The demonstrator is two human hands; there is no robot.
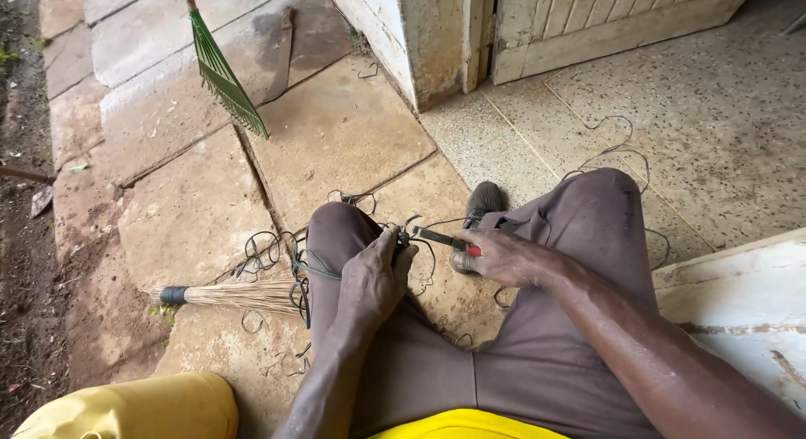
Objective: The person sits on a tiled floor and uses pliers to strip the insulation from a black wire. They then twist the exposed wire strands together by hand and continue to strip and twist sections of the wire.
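I am watching my left hand [369, 279] pinching a tangle of dark wire [315, 267] over my left knee, grip clamped on the strands. My right hand [495, 256] is closing around red-handled pliers [445, 238], nose pointing at the knot. I judge the twisting step is underway; tightening calls for steady tension. A straw broom [235, 295] is lying on the paving beside my leg.

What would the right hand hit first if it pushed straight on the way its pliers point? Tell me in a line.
The right hand points its pliers left, toward the left hand. It would likely meet the dark wire pinched there first, then those fingers; depth is hard to judge.
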